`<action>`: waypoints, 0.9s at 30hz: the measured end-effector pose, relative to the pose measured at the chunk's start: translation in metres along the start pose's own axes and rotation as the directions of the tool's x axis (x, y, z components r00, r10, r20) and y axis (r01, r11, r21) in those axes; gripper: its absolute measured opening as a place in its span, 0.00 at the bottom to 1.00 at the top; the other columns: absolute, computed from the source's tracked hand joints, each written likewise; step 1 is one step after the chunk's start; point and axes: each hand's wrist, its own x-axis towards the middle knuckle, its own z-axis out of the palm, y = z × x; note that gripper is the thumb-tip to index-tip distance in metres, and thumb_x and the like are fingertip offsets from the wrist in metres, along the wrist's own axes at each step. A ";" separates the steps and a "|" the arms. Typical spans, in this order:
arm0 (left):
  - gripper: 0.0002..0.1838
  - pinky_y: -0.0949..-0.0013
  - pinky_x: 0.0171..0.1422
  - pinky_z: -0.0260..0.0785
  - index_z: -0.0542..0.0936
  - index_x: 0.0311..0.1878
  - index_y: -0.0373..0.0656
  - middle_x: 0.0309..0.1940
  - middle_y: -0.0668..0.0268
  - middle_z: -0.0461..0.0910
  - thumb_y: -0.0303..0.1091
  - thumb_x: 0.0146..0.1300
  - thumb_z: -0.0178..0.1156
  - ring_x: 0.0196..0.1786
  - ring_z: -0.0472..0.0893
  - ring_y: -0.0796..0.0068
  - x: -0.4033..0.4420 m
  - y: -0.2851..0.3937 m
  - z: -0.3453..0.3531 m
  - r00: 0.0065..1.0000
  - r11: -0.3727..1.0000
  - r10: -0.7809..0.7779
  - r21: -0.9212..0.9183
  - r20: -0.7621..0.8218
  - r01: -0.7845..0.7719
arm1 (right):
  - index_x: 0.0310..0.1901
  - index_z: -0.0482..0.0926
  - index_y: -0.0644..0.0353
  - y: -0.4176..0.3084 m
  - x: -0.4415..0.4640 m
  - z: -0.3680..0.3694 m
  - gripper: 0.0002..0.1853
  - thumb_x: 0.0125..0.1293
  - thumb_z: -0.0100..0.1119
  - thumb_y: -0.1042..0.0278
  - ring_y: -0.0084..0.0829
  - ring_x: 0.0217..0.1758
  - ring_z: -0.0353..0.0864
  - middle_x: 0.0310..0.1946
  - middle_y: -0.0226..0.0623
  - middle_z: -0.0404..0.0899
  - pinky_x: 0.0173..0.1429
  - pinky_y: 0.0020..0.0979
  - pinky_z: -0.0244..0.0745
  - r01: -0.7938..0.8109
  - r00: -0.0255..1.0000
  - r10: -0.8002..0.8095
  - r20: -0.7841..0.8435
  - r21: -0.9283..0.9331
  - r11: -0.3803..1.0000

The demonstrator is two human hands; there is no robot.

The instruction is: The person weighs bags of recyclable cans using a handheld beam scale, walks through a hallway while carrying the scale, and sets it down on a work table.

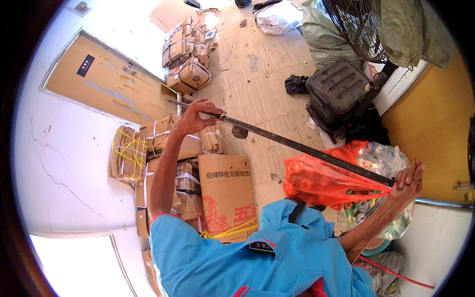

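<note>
Slantwise across the middle, a long dark rod (302, 147) runs from the far left to the near right, held up in front of a person in a blue shirt (237, 267). The left hand (195, 118) is at the thinner, far end, its fingers bent and the tips closed together on the rod. A small dark block (240, 131) shows just beside those fingertips, on the near side of the rod. The right hand (406, 182) is clamped round the near right end, fingers wrapped together, and a red bag (316, 178) — stretched and creased — gathers to that same end. Just behind it on the right is a clear bag (398, 215) full of bottles, partly hidden by the red one.

To the left, below the left arm, stands a big carton (225, 185) with a tied bundle (128, 154) of cardboard, bound in yellow string, farther left. More bundles (188, 74) are stacked at the far left along the wall — past a wooden door (111, 74). At the far right are a black box (341, 86) and a fan (358, 29).
</note>
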 end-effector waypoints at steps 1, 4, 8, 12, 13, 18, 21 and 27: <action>0.18 0.56 0.67 0.57 0.87 0.43 0.51 0.31 0.76 0.84 0.26 0.47 0.73 0.35 0.78 0.78 -0.001 0.000 0.001 1.000 1.000 -0.002 0.013 -0.010 0.002 | 0.46 0.78 0.70 0.000 0.000 0.000 0.16 0.74 0.51 0.62 0.14 0.08 0.50 0.11 0.23 0.59 0.12 0.19 0.44 -0.005 1.000 0.005 0.005 0.003 1.000; 0.17 0.52 0.73 0.50 0.87 0.44 0.54 0.32 0.77 0.85 0.28 0.48 0.73 0.37 0.78 0.79 -0.001 -0.001 0.003 0.999 0.999 -0.049 -0.003 0.010 0.049 | 0.47 0.78 0.70 0.001 0.001 -0.001 0.16 0.74 0.51 0.62 0.14 0.08 0.50 0.11 0.23 0.59 0.12 0.19 0.44 -0.001 1.000 0.001 0.007 -0.003 1.000; 0.17 0.53 0.71 0.52 0.87 0.44 0.55 0.32 0.77 0.84 0.29 0.48 0.73 0.38 0.78 0.78 0.002 0.002 0.006 0.999 0.999 -0.031 0.009 0.033 0.031 | 0.47 0.78 0.70 0.003 0.002 -0.005 0.16 0.75 0.50 0.62 0.14 0.08 0.50 0.12 0.23 0.59 0.12 0.19 0.44 -0.019 1.000 0.018 0.019 0.015 1.000; 0.20 0.58 0.66 0.57 0.87 0.46 0.55 0.31 0.76 0.83 0.31 0.46 0.74 0.38 0.78 0.77 0.005 -0.003 0.006 0.999 1.000 -0.004 0.013 0.049 0.004 | 0.48 0.78 0.70 0.002 0.002 -0.001 0.17 0.75 0.50 0.61 0.14 0.08 0.50 0.12 0.23 0.59 0.13 0.19 0.44 -0.015 1.000 0.015 0.020 0.009 1.000; 0.21 0.59 0.65 0.58 0.86 0.47 0.55 0.31 0.76 0.82 0.31 0.45 0.74 0.38 0.78 0.77 0.006 -0.002 0.005 0.999 1.000 0.000 0.005 0.054 0.000 | 0.48 0.78 0.70 0.002 0.002 -0.001 0.17 0.75 0.50 0.61 0.14 0.08 0.50 0.12 0.23 0.59 0.13 0.19 0.44 -0.016 1.000 0.016 0.021 0.008 1.000; 0.28 0.60 0.63 0.59 0.84 0.53 0.56 0.31 0.75 0.82 0.32 0.44 0.75 0.39 0.77 0.76 0.007 0.014 0.008 1.000 1.000 -0.022 0.008 0.001 0.022 | 0.48 0.77 0.70 0.004 0.003 -0.005 0.17 0.75 0.50 0.61 0.14 0.09 0.50 0.12 0.23 0.59 0.13 0.19 0.44 -0.008 1.000 0.009 0.017 -0.009 1.000; 0.28 0.53 0.68 0.54 0.83 0.54 0.57 0.34 0.76 0.82 0.31 0.45 0.74 0.42 0.77 0.76 0.007 0.017 0.011 0.999 0.995 -0.052 0.091 0.015 0.051 | 0.49 0.77 0.71 0.002 0.000 0.001 0.17 0.75 0.50 0.61 0.13 0.09 0.50 0.11 0.23 0.59 0.13 0.19 0.44 -0.007 1.000 0.007 -0.012 -0.021 1.000; 0.26 0.41 0.77 0.39 0.83 0.53 0.58 0.38 0.76 0.82 0.29 0.46 0.73 0.50 0.78 0.75 0.007 0.012 0.016 0.995 0.990 -0.092 0.112 0.038 0.087 | 0.49 0.77 0.71 0.002 0.000 0.002 0.17 0.75 0.50 0.62 0.13 0.09 0.50 0.11 0.23 0.59 0.13 0.19 0.44 0.008 1.000 -0.008 -0.016 -0.025 1.000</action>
